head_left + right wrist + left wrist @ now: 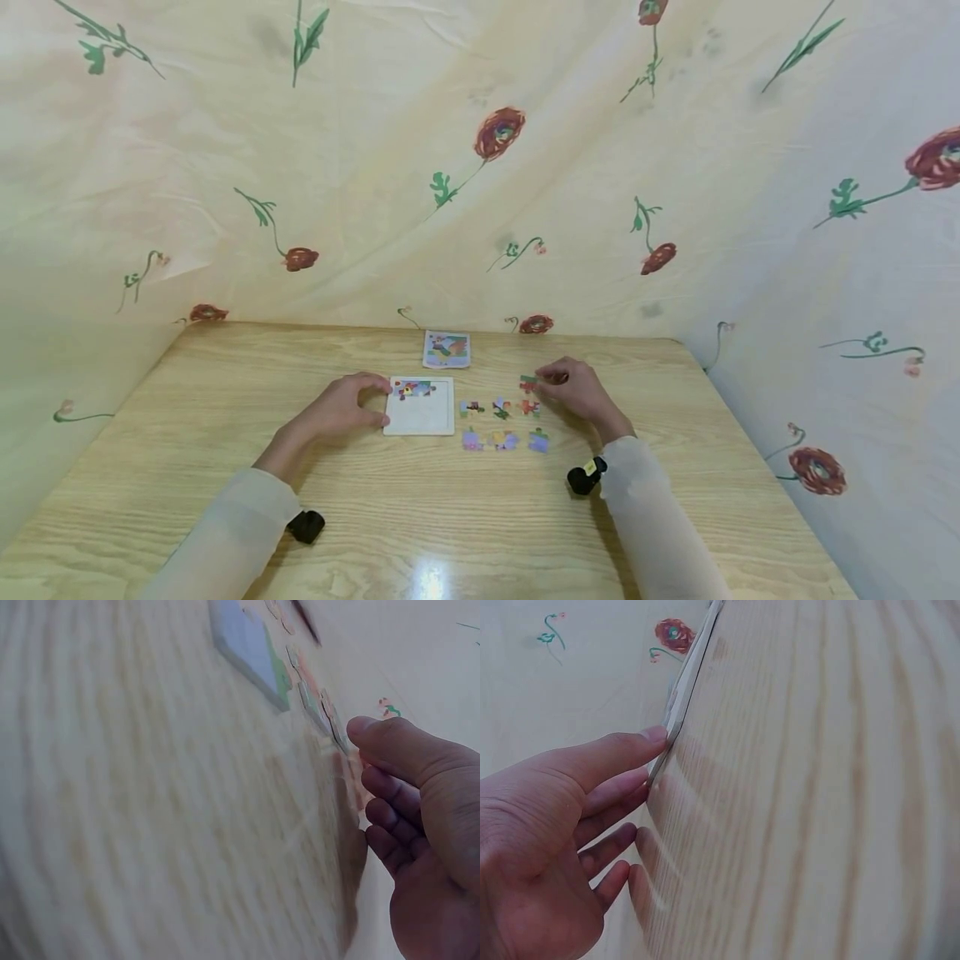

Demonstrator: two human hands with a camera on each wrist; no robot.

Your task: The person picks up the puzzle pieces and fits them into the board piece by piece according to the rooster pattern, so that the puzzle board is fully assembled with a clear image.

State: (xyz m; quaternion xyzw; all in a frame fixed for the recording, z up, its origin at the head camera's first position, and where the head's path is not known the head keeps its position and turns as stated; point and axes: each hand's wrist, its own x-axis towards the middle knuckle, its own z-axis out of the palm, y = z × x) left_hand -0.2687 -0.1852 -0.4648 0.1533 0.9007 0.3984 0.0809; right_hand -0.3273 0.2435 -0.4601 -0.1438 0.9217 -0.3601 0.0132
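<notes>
Head view: flowered cloth (360, 167) fills the upper frame and both sides, above a wood-grain table (420, 517) across the lower frame. Left of centre, the left hand (347, 407) has thumb and fingers spread wide, tips touching the left edge of the tray. Right of centre, the right hand (576, 390) has thumb and fingers narrow at the red-and-green piece; I cannot tell whether they pinch it. The white tray (423, 421) lies flat at lower centre, a picture card (447, 350) just above it. Joined pieces (415, 389) sit along the tray's top edge; loose pieces (537, 442) lie to its right, below the red-and-green piece (528, 384).

My judgement: brace the tray lightly without tilting it, take the piece by its edges so the tabs stay free, and check its colours against the card.
</notes>
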